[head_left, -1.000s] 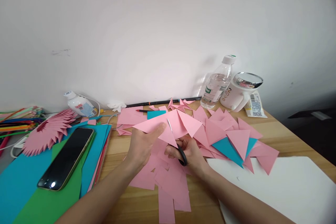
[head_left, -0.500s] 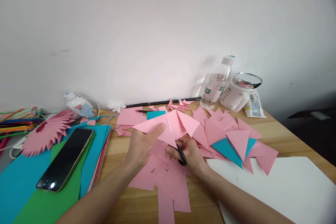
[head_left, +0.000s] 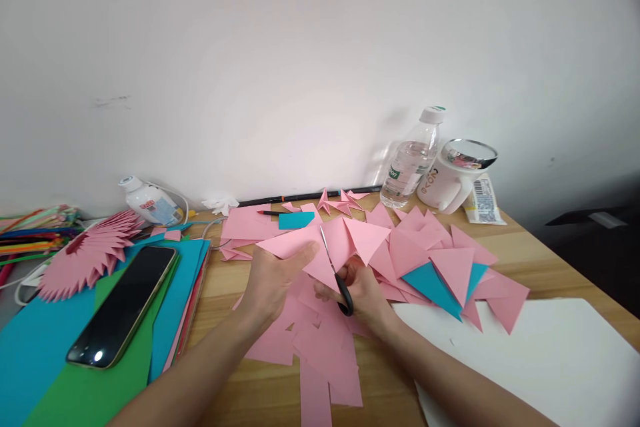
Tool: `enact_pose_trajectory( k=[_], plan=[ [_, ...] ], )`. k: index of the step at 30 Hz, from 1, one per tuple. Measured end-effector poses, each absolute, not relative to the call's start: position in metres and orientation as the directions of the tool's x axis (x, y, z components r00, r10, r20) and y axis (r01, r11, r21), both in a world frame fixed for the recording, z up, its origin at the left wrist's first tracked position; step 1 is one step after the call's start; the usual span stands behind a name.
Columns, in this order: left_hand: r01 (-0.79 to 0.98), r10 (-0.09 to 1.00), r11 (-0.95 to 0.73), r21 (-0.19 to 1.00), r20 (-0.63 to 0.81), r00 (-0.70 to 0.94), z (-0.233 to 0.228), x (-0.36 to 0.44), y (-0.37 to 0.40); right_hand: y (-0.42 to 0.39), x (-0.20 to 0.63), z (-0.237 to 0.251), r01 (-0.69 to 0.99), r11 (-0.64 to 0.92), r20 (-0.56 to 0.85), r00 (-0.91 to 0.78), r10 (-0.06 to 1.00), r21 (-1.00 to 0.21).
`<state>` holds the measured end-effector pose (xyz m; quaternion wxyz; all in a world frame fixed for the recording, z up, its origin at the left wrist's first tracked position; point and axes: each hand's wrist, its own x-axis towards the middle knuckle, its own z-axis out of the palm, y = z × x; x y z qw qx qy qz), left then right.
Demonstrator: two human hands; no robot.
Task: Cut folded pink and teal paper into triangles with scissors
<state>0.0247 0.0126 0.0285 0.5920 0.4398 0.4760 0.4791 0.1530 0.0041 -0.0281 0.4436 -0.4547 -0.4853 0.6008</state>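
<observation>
My left hand (head_left: 277, 277) pinches a sheet of pink paper (head_left: 290, 241), thumb on top and fingers beneath. In my right hand (head_left: 363, 287) is a pair of scissors with black handles (head_left: 343, 293). One blade shows above the paper, along a cut that runs away from me. The paper on the right of the blade bends up and folds over. Under both hands lie several pink paper pieces (head_left: 325, 350). Just right of my right hand is a spread of pink triangles (head_left: 410, 252), with blue paper (head_left: 435, 287) among them.
A phone (head_left: 123, 307) rests on green and blue sheets at left, near a folded pink paper ring (head_left: 93, 255) and a small white bottle (head_left: 150, 201). Behind stand a water bottle (head_left: 413, 163) and a mug (head_left: 445, 183). A white board (head_left: 530, 360) lies at right.
The scissors have moved along the pink paper, and more of the blade shows. The cut is longer, and the right part of the paper has shifted right and down.
</observation>
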Motion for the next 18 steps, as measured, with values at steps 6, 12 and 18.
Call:
enact_pose_trajectory(
  k=[6, 12, 18],
  plan=[
    [-0.174, 0.984, 0.169, 0.970, -0.156, 0.083, 0.0267, 0.0227, 0.0135, 0.0035, 0.1522, -0.0290, -0.177, -0.143, -0.099, -0.238, 0.966, -0.974],
    [-0.127, 0.993, 0.118, 0.985, -0.117, 0.017, 0.0264, 0.0237, 0.0137, 0.0046, 0.1514, -0.0277, -0.184, -0.149, -0.101, -0.245, 0.964, -0.972],
    [-0.125, 0.993, 0.120, 0.985, -0.120, 0.012, 0.0263, 0.0230, 0.0141, 0.0049, 0.1517, -0.0248, -0.184, -0.154, -0.101, -0.269, 0.958, -0.971]
  ],
)
